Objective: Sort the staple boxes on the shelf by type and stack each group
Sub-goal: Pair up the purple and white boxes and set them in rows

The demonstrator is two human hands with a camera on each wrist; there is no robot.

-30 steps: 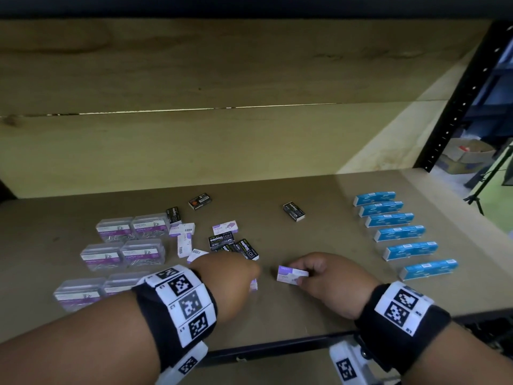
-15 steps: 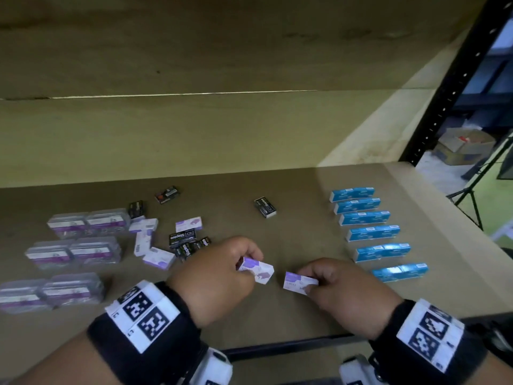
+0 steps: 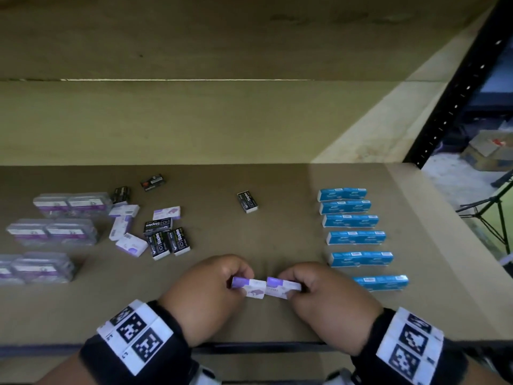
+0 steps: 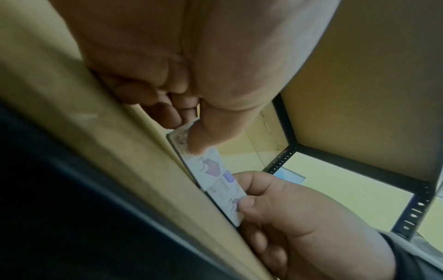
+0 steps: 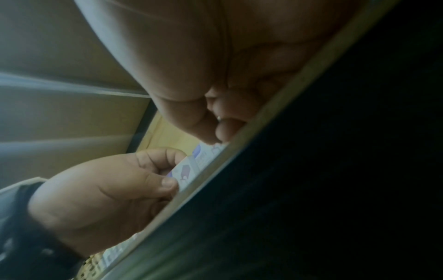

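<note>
Near the front lip of the shelf [image 3: 277, 240], the main worry is the sort itself going sideways. The clear purple-labelled cases [image 3: 52, 232] on the left and the row of blue staple boxes [image 3: 356, 237] on the right are already laid out by type, but the middle is a jumble: black staple boxes [image 3: 170, 240] are mixed right in with the loose white-and-purple ones [image 3: 130, 245], and a stray black box [image 3: 247, 201] sits apart further back. If something from that heap gets grabbed in a hurry, a neighbour could easily be dragged along or knocked out of place.

Next risk, smaller scale: the two white-and-purple boxes being brought together sit close to the shelf edge. Since they're only butted end to end and not stacked yet, a sloppy lift of one onto the other could let it slide off and drop over the front. These boxes look light and slick, so a leaning stack probably wouldn't hold.

As for the grip: the left white-and-purple box [image 3: 248, 286] is pinched by the left hand [image 3: 205, 295], thumb on the near face and curled fingers [image 4: 165, 113] behind it. The right white-and-purple box [image 3: 281, 286] is pinched the same way by the right hand [image 3: 330, 298]. Both sets of fingers are closed down tight on their boxes, nothing slack, and the two boxes are touching at their ends, resting on or just above the shelf, can't be told which.
</note>
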